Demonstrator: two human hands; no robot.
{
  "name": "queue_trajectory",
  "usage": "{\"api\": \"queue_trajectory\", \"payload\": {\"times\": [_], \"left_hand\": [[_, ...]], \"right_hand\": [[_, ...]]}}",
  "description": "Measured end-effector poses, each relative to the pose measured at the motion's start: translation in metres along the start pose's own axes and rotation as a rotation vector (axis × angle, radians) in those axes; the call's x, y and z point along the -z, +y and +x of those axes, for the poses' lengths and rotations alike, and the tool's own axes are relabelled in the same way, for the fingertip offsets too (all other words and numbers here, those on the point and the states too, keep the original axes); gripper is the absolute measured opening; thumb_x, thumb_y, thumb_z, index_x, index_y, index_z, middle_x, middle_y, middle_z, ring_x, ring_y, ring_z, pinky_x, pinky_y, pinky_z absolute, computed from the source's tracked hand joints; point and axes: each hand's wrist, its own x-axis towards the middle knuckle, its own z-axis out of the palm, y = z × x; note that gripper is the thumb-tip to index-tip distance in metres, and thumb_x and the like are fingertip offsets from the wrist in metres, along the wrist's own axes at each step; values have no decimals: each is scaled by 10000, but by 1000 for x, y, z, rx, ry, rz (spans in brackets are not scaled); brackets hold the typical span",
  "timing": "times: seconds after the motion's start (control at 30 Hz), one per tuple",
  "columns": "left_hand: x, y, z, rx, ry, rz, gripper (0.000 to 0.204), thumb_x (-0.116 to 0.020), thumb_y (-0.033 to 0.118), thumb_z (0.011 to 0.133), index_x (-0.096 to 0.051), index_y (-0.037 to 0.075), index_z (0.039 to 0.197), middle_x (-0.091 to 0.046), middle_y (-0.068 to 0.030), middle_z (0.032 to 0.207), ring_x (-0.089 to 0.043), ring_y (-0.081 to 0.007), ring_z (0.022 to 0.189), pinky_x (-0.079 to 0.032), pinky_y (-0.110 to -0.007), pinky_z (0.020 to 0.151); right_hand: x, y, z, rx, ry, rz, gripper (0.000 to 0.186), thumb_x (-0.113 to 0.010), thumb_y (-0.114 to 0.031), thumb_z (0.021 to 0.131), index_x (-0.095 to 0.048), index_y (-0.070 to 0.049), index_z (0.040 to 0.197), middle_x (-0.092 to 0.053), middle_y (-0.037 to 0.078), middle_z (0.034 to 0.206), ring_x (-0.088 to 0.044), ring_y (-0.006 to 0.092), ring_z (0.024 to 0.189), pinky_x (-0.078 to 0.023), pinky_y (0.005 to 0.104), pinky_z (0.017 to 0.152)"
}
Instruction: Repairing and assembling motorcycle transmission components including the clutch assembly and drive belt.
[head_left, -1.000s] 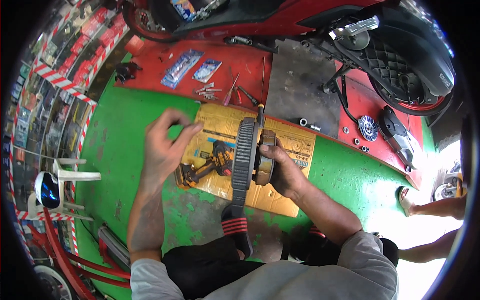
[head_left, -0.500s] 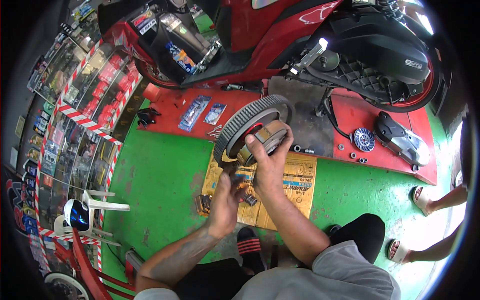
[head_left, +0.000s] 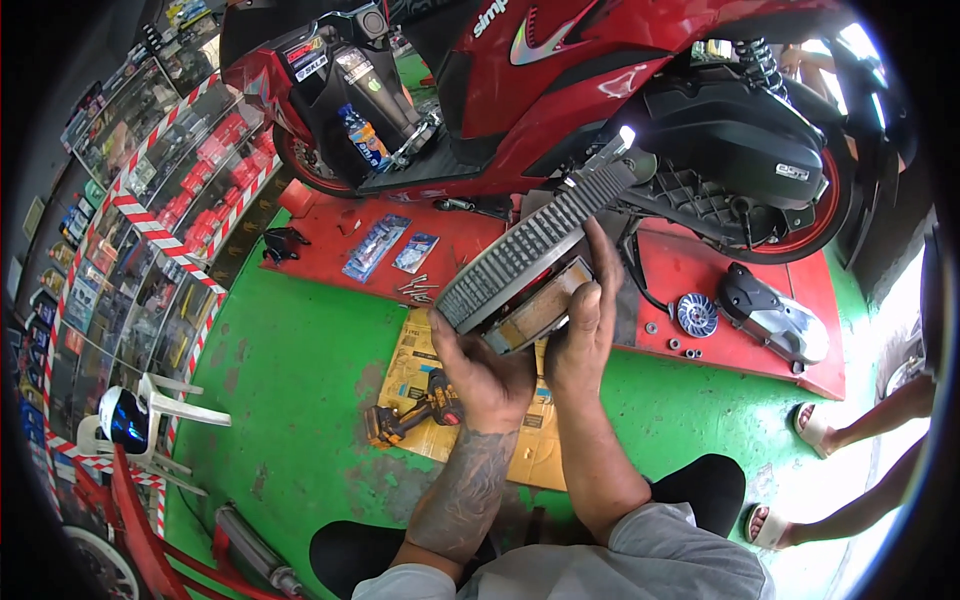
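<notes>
We are holding clutch pulley (head_left: 535,305) with toothed drive belt (head_left: 535,245) looped around it, raised above cardboard sheet (head_left: 480,420) on green floor (head_left: 290,380). Left hand (head_left: 490,375) is gripping pulley from below, fingers curled. Right hand (head_left: 588,320) is pressing flat against pulley side, fingers extended. Cordless driver (head_left: 415,412) is lying on cardboard, left of hands. Red scooter (head_left: 600,90) is standing beyond cardboard.
</notes>
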Motion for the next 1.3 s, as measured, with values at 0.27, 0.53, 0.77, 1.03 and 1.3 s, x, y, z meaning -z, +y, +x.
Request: {"api": "queue_trajectory", "payload": {"times": [0.27, 0.53, 0.77, 1.03, 1.3], "left_hand": [[-12, 9, -8, -135, -218, -91, 772, -452, 614, 1019, -261, 132, 1591, -490, -110, 1497, -483, -292, 1388, -380, -511, 1174], [-31, 39, 13, -134, -75, -84, 759, -474, 628, 1012, -411, 56, 1506, -624, -122, 1350, -581, -286, 1284, -464, -506, 1092], [-22, 33, 11, -113, -89, -209, 734, -488, 679, 984, -481, 127, 1467, -536, -97, 1441, -518, -270, 1331, -424, -486, 1115], [0, 37, 37, -352, 66, -101, 588, -390, 551, 1043, -493, 138, 1448, -608, -120, 1355, -628, -280, 1205, -569, -496, 990], [8, 40, 58, -586, 28, -21, 655, -494, 416, 1047, -297, 51, 1554, -452, -165, 1508, -621, -342, 1223, -599, -528, 963]], "right_hand": [[5, -26, 47, -269, -185, 658, 871, -564, -768, 886, -568, 1, 1296, -672, 120, 1170, -658, 213, 1069, -534, 381, 960], [-20, -55, 66, -456, -196, 984, 375, -549, -313, 963, -674, -10, 1145, -736, 136, 1069, -712, 269, 996, -563, 418, 945], [-31, -60, 50, -210, 60, 720, 413, -585, -280, 904, -644, 34, 1165, -712, 133, 1034, -691, 239, 947, -548, 383, 892], [-43, -76, 10, -109, 26, 431, 372, -663, -222, 838, -680, 81, 1054, -709, 125, 1020, -658, 201, 956, -506, 348, 910], [-64, -72, 35, 282, -274, 29, 357, -603, -312, 980, -665, -6, 804, -698, 147, 936, -636, 231, 848, -479, 371, 834]]}}
